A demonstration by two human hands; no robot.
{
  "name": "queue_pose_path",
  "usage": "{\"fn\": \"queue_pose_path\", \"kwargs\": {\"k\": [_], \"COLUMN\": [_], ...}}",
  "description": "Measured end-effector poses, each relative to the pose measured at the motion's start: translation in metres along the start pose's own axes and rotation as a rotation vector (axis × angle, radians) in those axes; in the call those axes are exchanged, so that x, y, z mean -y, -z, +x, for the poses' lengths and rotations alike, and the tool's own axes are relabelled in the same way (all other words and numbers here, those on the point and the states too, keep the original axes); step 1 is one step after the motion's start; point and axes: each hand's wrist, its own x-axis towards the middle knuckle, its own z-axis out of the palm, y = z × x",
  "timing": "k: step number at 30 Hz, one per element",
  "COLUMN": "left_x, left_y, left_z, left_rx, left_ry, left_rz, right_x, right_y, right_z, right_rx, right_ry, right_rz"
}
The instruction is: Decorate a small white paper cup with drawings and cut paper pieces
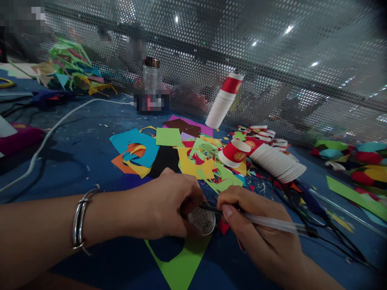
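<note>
- Perforated metal screen [272,52]: stands beyond the single red-and-white paper cup [235,155].
- Blue tabletop [87,157]: spreads on all sides of the cup.
- Coloured paper offcuts [189,163]: lie strewn left of the cup and in front of it.
- Left hand [169,203]: nearer the wearer than the cup, to its left, its fingers grasping a small disc.
- Right hand [256,225]: nearer the wearer than the cup, fingers curled around a pen.
- Toppled paper-cup stack [273,161]: just right of the cup, many cups nested inside one another.
- Standing paper-cup stack [220,104]: behind the cup, also nested.
- Clear lidded bottle [151,78]: behind the cup, well to its left; contents cannot be made out.
- Clear-barrelled pen [266,220]: in front of the cup, dark tip at the disc.
- White disc with hatched lines [202,219]: in front of the cup, slightly left.
</note>
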Motion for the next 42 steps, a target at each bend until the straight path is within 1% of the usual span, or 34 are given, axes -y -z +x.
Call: {"fn": "queue_pose_path", "kwargs": {"k": [8,15,19,25,34,42], "left_x": [0.0001,0.0025,0.0024,0.0025,-0.0024,0.0027], "left_y": [0.0002,-0.0047,-0.0044,-0.0037,0.0034,-0.0028], "left_z": [0.0015,0.0008,0.0010,0.0013,0.0015,0.0015], "left_rx": [0.007,-0.040,-0.022,-0.030,0.031,-0.006], "left_ry": [0.019,0.030,0.026,0.012,0.001,-0.012], "left_rz": [-0.015,0.000,0.010,-0.012,0.002,-0.037], "right_x": [-0.0024,0.0006,0.0006,-0.0002,0.0002,-0.0013], "right_y": [-0.0021,-0.0030,-0.0029,-0.0028,-0.0018,-0.0035], "right_z": [0.0010,0.0046,0.0053,0.0034,0.0018,0.0052], "right_rx": [0.005,-0.002,-0.008,-0.007,0.000,0.000], "right_ry": [-0.003,-0.018,-0.016,-0.017,0.008,0.003], "right_rz": [0.003,0.021,0.034,0.029,0.015,0.028]}}
